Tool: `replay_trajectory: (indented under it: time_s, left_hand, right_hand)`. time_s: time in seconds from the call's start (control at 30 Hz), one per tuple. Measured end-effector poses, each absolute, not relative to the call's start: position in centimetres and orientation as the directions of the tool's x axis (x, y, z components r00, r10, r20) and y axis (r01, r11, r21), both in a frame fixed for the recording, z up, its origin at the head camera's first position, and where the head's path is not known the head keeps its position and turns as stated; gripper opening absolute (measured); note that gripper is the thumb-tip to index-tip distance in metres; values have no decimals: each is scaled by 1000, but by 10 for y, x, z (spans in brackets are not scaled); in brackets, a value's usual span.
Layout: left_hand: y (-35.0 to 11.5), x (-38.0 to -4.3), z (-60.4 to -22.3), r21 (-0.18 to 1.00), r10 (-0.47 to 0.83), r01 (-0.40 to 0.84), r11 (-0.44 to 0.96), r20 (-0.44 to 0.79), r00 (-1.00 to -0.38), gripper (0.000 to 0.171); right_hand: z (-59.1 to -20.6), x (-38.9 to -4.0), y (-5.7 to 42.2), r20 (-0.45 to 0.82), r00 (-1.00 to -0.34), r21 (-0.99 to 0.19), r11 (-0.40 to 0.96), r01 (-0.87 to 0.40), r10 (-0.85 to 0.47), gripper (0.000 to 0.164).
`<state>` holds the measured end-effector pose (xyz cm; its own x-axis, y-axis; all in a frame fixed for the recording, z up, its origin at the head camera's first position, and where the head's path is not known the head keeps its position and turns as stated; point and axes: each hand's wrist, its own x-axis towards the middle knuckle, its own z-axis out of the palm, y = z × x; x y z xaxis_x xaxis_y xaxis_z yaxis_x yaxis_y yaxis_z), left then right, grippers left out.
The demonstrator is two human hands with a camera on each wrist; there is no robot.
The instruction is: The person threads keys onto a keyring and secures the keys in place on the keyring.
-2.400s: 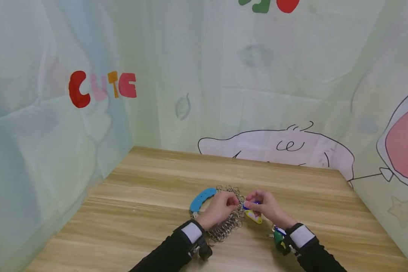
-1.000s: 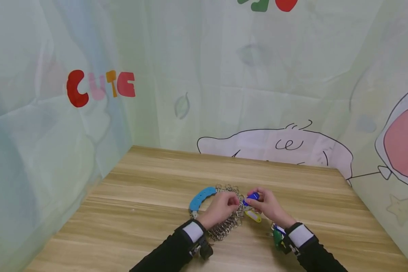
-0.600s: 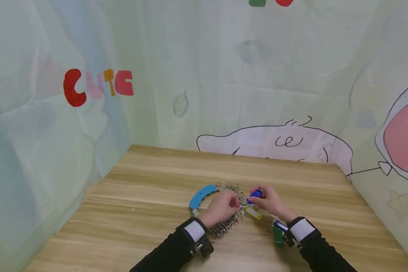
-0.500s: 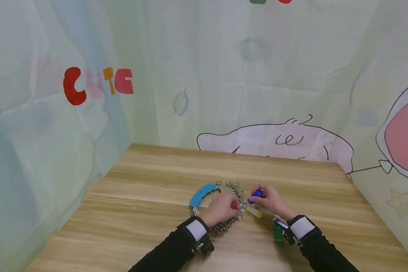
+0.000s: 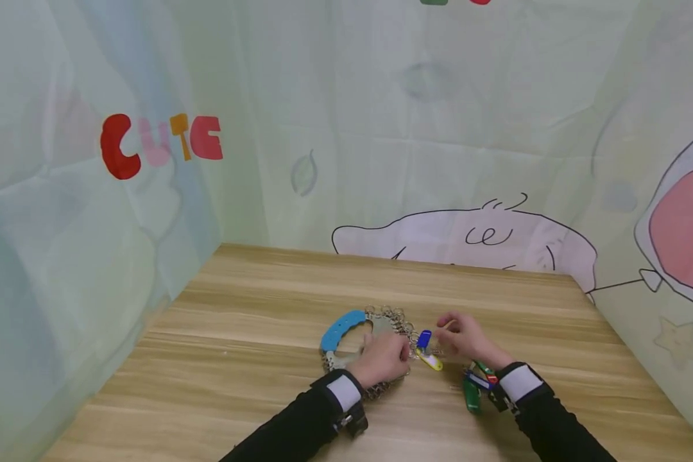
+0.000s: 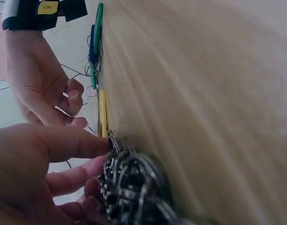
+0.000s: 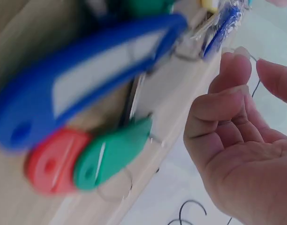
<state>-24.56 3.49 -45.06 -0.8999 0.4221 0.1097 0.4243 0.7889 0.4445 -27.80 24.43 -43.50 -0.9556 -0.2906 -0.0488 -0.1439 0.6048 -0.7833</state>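
A large round key holder with a blue grip (image 5: 342, 328) and many small metal rings (image 6: 134, 187) lies on the table. My left hand (image 5: 381, 359) pinches the rings at its right side, thumb above and fingers curled beneath in the left wrist view. Just right of these rings lie a blue key tag (image 5: 424, 339) and a yellow key tag (image 5: 429, 359). My right hand (image 5: 468, 337) hovers right beside them, fingers loosely bent, thumb and fingertips apart, holding nothing.
Below my right wrist lie more key tags: a green one (image 5: 471, 396), a blue one (image 7: 87, 79), a red one (image 7: 59, 161) and another green one (image 7: 115, 154), with metal rings. The wooden table (image 5: 254, 321) meets printed curtains at its back and sides.
The right hand has let go of the blue key tag, which now lies by the rings, and has drawn back to the right. The left hand has shifted slightly toward the body.
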Motion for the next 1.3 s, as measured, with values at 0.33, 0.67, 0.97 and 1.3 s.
replay_trajectory:
  time_s: [0.33, 0.67, 0.97, 1.3]
  left_hand:
    - [35, -249, -450, 513, 406, 371, 774, 46, -913, 19]
    - [23, -257, -436, 732, 444, 390, 559, 134, -886, 15]
    - [23, -258, -437, 731, 455, 424, 535, 173, -874, 16]
    - [25, -252, -442, 739, 440, 472, 481, 263, -859, 18]
  right_hand:
    - [-418, -267, 273, -132, -909, -666, 714, -215, -396, 20]
    - [-411, -255, 277, -259, -859, -565, 791, -236, -441, 12]
    - [-407, -261, 275, -120, -894, -728, 650, -215, -431, 18]
    - [-411, -257, 262, -36, -823, -999, 15, 33, -567, 26]
